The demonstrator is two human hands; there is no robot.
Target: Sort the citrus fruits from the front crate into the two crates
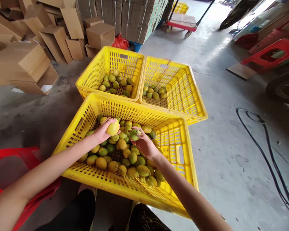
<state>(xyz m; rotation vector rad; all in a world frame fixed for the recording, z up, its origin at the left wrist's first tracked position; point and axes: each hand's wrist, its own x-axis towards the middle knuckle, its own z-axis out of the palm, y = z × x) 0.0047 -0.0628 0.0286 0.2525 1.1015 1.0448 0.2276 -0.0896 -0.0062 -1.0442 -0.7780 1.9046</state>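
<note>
A: Where is the yellow fruit [113, 128] in relation to the left hand [103, 131]?

B: It sits at the fingertips of that hand, on the side away from the person. The fingers are closed around it and it is lifted a little above the heap in the near crate [125, 192].

A: And the right hand [144, 143]?

B: It grips a green fruit [134, 134], also by the fingertips. This fruit lies up and to the left of the palm, just above the other fruits. The two held fruits are near each other but do not touch; the yellow one is to the left and slightly higher.

A: Which way do they point?

B: The yellow fruit looks slightly oval, with its long axis tilted, the upper end toward the right. The green one lies more across, left to right. The exact ends are too small to tell.

A: Which hand is nearer to the far crates?

B: The left hand is closer to the left far crate [93, 77]; the right far crate [195, 102] lies beyond and to the right of the right hand. Both far crates hold a few fruits only.
</note>
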